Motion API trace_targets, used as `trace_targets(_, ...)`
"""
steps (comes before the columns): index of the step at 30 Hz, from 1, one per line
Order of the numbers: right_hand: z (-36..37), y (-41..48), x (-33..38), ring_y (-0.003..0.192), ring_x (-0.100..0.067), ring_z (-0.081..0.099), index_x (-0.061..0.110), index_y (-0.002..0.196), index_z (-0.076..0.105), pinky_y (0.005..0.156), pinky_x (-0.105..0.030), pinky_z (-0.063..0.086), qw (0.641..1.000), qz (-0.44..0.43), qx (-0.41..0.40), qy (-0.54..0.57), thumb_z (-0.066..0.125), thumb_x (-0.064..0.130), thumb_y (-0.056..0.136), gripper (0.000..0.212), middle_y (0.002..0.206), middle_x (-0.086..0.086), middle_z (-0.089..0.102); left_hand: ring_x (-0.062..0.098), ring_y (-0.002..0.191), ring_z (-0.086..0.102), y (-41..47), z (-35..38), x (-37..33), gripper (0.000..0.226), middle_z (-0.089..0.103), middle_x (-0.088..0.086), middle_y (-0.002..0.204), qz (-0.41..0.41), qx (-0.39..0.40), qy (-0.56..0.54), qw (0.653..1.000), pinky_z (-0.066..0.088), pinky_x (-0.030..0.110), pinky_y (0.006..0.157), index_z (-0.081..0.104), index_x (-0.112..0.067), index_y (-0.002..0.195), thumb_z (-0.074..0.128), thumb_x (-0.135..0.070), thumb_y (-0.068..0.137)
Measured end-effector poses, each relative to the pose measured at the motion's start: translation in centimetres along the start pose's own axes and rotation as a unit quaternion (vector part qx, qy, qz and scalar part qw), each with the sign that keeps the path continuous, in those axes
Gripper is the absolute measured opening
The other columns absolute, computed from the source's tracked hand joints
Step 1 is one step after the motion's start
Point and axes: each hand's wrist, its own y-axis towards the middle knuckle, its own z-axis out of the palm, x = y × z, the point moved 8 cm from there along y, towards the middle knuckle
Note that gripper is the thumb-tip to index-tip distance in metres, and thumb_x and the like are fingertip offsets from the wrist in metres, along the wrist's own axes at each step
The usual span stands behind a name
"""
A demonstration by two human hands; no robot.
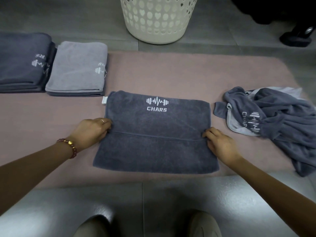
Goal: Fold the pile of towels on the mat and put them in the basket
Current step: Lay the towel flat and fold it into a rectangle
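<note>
Both hands held a dark grey towel (153,142) flat on the pink mat (162,74).
The left hand (92,130) and right hand (220,144) each pinched a side edge with curled fingers. A heap of unfolded towels (280,120) lay to the right, two folded stacks (77,69) far left, and the white basket (157,19) beyond the mat.

The dark grey towel (153,142) lying flat in the middle bears "CHARS" in white capitals under a white barbell-and-pulse logo. The crumpled towel (282,120) on the right shows the same logo and "CHAR" turned sideways, the rest lost in a fold. The folded dark towel (20,57) at far left shows "RS" upside down. Lettering on the folded light grey towel (77,65) is unreadable.
</note>
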Motion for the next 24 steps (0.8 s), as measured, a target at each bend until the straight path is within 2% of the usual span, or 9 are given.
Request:
trace_targets(4, -0.8, 0.9, -1.6, 0.075, -0.015, 0.061, 0.021, 0.093, 0.057, 0.062, -0.031, 0.052, 0.982, 0.103, 0.002, 0.156, 0.053, 0.013, 0.090, 0.010, 0.094, 0.001, 0.059, 0.029, 0.061, 0.064, 1.7, -1.7, 1.1, 0.008, 0.066, 0.007, 0.073, -0.101, -0.061, -0.054, 0.992, 0.047, 0.032, 0.050, 0.060, -0.012, 0.080, 0.054, -0.016, 0.077)
trace_targets(6, -1.7, 1.9, -2.6, 0.059, -0.008, 0.061, 0.029, 0.089, 0.049, 0.054, -0.022, 0.050, 0.932, 0.206, -0.015, 0.300, 0.046, 0.007, 0.096, 0.024, 0.084, -0.002, 0.058, 0.032, 0.073, 0.062, 2.5, -2.5, 2.9, 0.010, 0.065, 0.012, 0.083, -0.187, -0.076, -0.146, 0.968, 0.041, 0.033, 0.062, 0.060, -0.008, 0.091, 0.056, -0.004, 0.082)
trace_targets(8, -3.1, 3.3, -3.0, 0.047, -0.004, 0.060, 0.026, 0.088, 0.044, 0.042, -0.018, 0.047, 0.867, 0.264, -0.067, 0.418, 0.038, 0.004, 0.099, 0.025, 0.081, -0.006, 0.055, 0.032, 0.078, 0.059, 3.5, -3.8, 3.9, 0.015, 0.061, 0.012, 0.087, -0.212, -0.116, -0.230, 0.943, 0.038, 0.032, 0.068, 0.056, -0.005, 0.100, 0.049, 0.000, 0.088)
trace_targets(10, -5.7, 5.3, -3.3, 0.042, -0.004, 0.059, 0.024, 0.089, 0.042, 0.040, -0.019, 0.049, 0.829, 0.273, -0.129, 0.470, 0.035, 0.003, 0.100, 0.025, 0.080, -0.006, 0.053, 0.025, 0.073, 0.060, 4.5, -7.0, 4.2, 0.019, 0.057, 0.006, 0.085, -0.215, -0.187, -0.279, 0.917, 0.044, 0.029, 0.068, 0.053, -0.011, 0.105, 0.042, -0.001, 0.093)
trace_targets(12, -8.8, 7.6, -3.8, 0.041, -0.005, 0.059, 0.024, 0.089, 0.042, 0.041, -0.018, 0.049, 0.806, 0.267, -0.188, 0.494, 0.033, 0.003, 0.100, 0.026, 0.077, -0.006, 0.052, 0.004, 0.062, 0.060, 5.7, -10.6, 4.7, 0.028, 0.054, -0.002, 0.082, -0.208, -0.256, -0.346, 0.878, 0.050, 0.018, 0.058, 0.048, -0.028, 0.098, 0.038, -0.002, 0.096)
trace_targets(14, -12.6, 9.9, -4.1, 0.039, -0.005, 0.057, 0.026, 0.091, 0.041, 0.042, -0.017, 0.049, 0.802, 0.239, -0.242, 0.491, 0.032, 0.002, 0.100, 0.027, 0.079, -0.006, 0.050, 0.002, 0.069, 0.060, 6.9, -14.2, 5.6, 0.037, 0.052, -0.008, 0.087, -0.188, -0.306, -0.400, 0.843, 0.050, 0.010, 0.055, 0.043, -0.035, 0.091, 0.038, 0.001, 0.097)
trace_targets(17, -17.9, 12.3, -4.3, 0.037, -0.006, 0.052, 0.029, 0.092, 0.038, 0.041, -0.016, 0.048, 0.812, 0.189, -0.306, 0.459, 0.031, 0.000, 0.099, 0.031, 0.077, -0.001, 0.048, 0.004, 0.075, 0.053, 8.5, -19.1, 6.8, 0.038, 0.048, -0.004, 0.086, -0.151, -0.343, -0.443, 0.814, 0.054, 0.013, 0.057, 0.043, -0.032, 0.087, 0.039, 0.005, 0.095)
trace_targets(22, -22.0, 14.0, -4.5, 0.044, -0.006, 0.058, 0.027, 0.088, 0.043, 0.049, -0.014, 0.051, 0.840, 0.139, -0.298, 0.432, 0.028, -0.002, 0.100, 0.035, 0.087, 0.001, 0.052, -0.007, 0.074, 0.058, 9.3, -23.9, 7.1, 0.048, 0.061, -0.011, 0.082, -0.086, -0.329, -0.430, 0.836, 0.052, 0.009, 0.068, 0.060, -0.032, 0.078, 0.045, 0.012, 0.091)
trace_targets(24, -21.9, 13.9, -4.8, 0.045, -0.006, 0.059, 0.026, 0.087, 0.045, 0.051, -0.014, 0.052, 0.846, 0.133, -0.283, 0.431, 0.029, -0.003, 0.100, 0.035, 0.087, -0.001, 0.051, -0.007, 0.077, 0.059, 9.1, -24.2, 7.0, 0.044, 0.062, -0.010, 0.087, -0.077, -0.320, -0.425, 0.843, 0.051, 0.009, 0.069, 0.062, -0.028, 0.085, 0.048, 0.013, 0.089)
